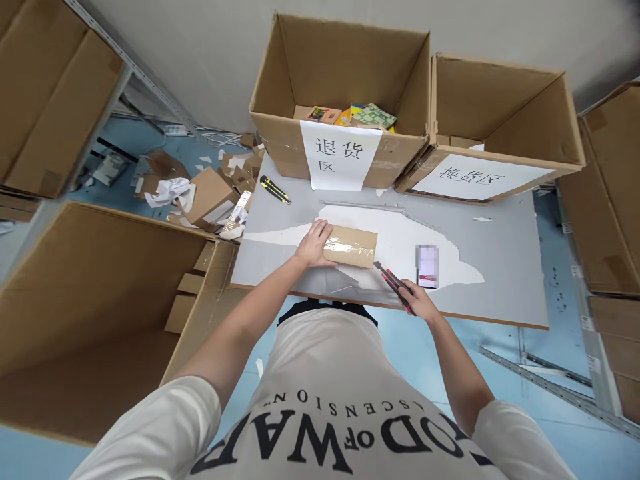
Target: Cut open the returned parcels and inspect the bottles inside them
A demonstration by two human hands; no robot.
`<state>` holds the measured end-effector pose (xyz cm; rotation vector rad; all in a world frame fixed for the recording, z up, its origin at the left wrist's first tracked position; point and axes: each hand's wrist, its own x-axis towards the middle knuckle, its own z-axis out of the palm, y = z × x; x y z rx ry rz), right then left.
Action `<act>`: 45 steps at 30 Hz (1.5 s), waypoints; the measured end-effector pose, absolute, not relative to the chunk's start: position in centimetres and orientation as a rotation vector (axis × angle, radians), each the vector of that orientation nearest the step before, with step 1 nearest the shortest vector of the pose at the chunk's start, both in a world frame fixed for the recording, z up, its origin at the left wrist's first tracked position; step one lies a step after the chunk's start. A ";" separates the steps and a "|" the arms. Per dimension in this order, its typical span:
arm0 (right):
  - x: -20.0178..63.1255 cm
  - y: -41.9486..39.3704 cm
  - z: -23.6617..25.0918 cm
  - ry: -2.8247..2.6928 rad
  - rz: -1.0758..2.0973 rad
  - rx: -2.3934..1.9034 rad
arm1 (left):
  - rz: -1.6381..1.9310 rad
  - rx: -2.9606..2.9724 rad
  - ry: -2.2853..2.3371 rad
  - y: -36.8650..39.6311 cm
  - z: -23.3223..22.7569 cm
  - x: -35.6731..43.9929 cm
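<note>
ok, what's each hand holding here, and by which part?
Right hand grips a red-black utility knife by its rear handle, tip toward the small taped cardboard box. Left hand lies flat on that box's left end, pressing rather than gripping.

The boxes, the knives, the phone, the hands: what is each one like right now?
Small parcel: taped shut, flat on the table.
Left hand: pressing on the parcel's left end.
Right hand: gripping the red knife, tip beside the parcel.
Yellow knife: lying untouched.
Phone: screen lit.
Labelled boxes: open.
</note>
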<state>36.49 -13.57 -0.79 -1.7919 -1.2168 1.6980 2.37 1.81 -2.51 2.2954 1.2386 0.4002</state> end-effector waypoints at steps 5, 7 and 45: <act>38.8 -15.8 -2.8 -0.971 1.515 -1.910 | 0.346 2.305 1.260 1.5 -2.2 2.3; 38.4 -16.0 -4.1 -0.933 1.431 -1.990 | 0.279 2.318 1.280 1.4 -2.0 2.3; 26.4 -0.3 -0.6 -2.549 0.409 -1.642 | 0.024 2.503 1.244 -6.6 -1.8 2.9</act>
